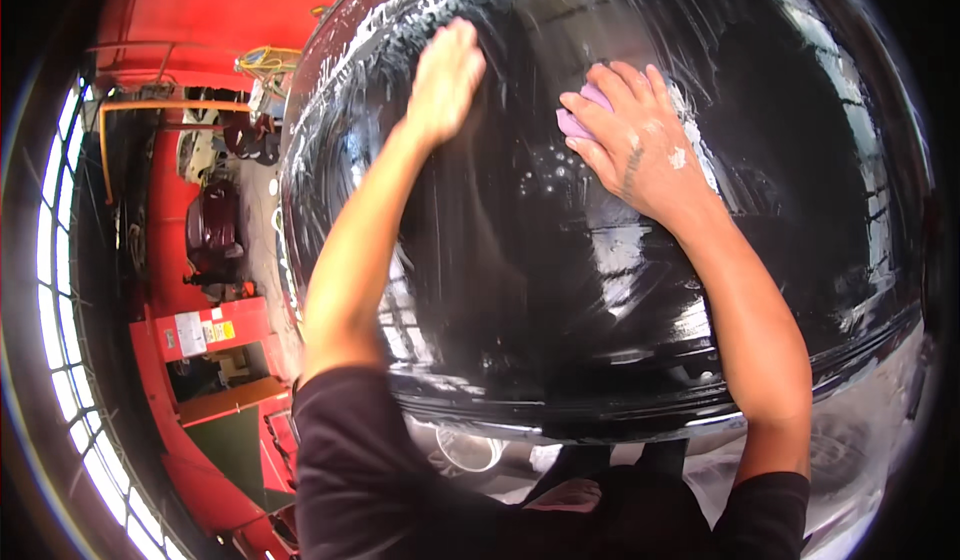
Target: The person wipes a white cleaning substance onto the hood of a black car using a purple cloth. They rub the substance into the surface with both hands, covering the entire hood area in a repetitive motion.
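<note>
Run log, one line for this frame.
left hand: blurred, beside white streaks, grip unclear | right hand: holding purple pad against glossy black panel

Left arm [355,255] reaches forward, right fingers [631,80] bent.

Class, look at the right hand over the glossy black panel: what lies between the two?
In the head view, a lilac pad lies between the right hand and the black panel.

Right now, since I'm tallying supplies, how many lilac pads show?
1: the lilac pad sits in the right hand, over the glossy black panel. The left hand could hide another.
</note>
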The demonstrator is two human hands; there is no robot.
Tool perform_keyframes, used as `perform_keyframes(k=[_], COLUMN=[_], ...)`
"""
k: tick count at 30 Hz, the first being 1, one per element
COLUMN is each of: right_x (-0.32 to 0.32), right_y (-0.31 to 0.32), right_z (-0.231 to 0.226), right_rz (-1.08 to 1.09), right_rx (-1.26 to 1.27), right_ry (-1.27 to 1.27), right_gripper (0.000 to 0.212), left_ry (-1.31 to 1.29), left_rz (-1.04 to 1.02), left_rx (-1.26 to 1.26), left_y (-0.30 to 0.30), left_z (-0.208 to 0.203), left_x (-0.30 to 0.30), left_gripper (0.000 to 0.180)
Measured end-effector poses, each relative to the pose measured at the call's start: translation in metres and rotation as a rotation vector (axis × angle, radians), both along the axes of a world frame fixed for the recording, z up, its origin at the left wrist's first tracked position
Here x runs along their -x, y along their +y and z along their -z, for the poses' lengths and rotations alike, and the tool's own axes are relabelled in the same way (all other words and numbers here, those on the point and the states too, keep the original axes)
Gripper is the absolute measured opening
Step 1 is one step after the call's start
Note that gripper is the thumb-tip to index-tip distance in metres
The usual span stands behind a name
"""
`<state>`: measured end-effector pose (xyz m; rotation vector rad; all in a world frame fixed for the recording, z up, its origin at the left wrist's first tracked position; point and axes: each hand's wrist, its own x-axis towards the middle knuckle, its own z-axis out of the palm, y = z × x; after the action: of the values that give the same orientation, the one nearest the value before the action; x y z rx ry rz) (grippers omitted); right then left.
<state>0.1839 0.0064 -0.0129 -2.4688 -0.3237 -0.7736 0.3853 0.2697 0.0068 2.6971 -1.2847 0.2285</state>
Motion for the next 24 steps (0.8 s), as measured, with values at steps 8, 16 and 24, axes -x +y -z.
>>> perform_keyframes(k=[8,16,24], right_x=[0.002,-0.002,-0.004], right_y=[-0.016,-0.001,-0.015], right_z=[0.016,0.003,0.007], right_rz=[0.038,0.034,0.022], right_rx=[0.017,0.083,0.067], right_ry=[0.040,0.042,0.085], right_gripper=[0.041,0.042,0.043], left_ry=[0.233,0.028,0.146], left_rz=[-0.096,-0.133,-0.190], left_rx=[-0.079,0.000,0.023], left_y=[0.056,0.105,0.113], left_z=[0.001,0.013,0.029], left_x=[0.186,0.061,0.079], left_gripper=[0.074,0.067,0.066])
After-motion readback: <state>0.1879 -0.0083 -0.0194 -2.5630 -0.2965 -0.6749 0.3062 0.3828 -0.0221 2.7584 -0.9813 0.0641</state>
